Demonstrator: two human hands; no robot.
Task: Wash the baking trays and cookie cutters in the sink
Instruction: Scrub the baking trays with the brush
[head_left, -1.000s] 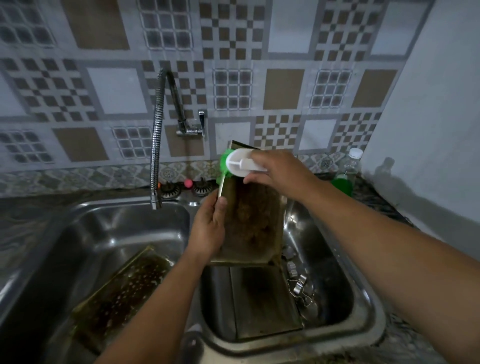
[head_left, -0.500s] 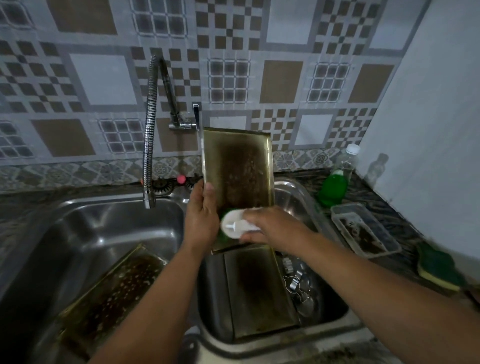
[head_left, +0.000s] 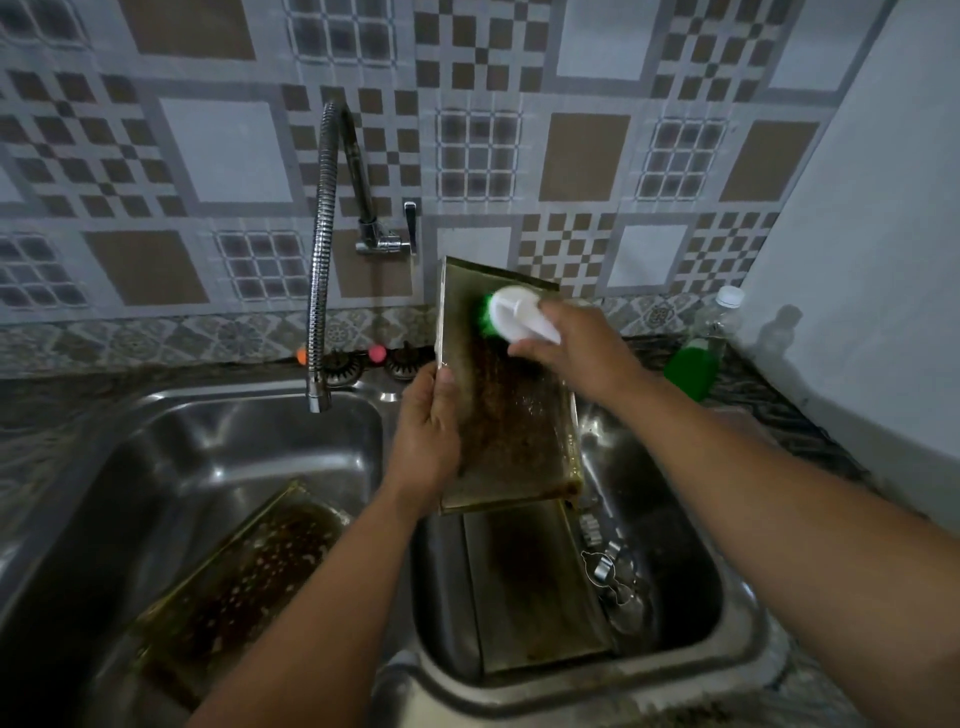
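Brush (head_left: 511, 314) now at far end of held baking tray (head_left: 511, 415); half a second ago at near end, a second ago at far end again. Full strokes along the soiled face, then: scrubbing step under way, brown residue still thick over the middle of the tray, so judged far from finished.

Right hand (head_left: 576, 348): clenched round white brush handle, green bristles pressed against tray surface near far left corner. Left hand (head_left: 426, 441): grasping left edge of tray, thumb over the rim, fingers behind. Tray held upright and tilted, above the divider and far part of the right sink basin (head_left: 691, 519), between the two hands.

Second tray (head_left: 535, 587) lying flat in right basin, just below the held one. Cookie cutters (head_left: 605, 569) beside it on the right, untouched. Third tray (head_left: 244, 582), heavily spotted, leaning in left basin (head_left: 197, 447). Tap (head_left: 322, 260) over left basin; no water visible.
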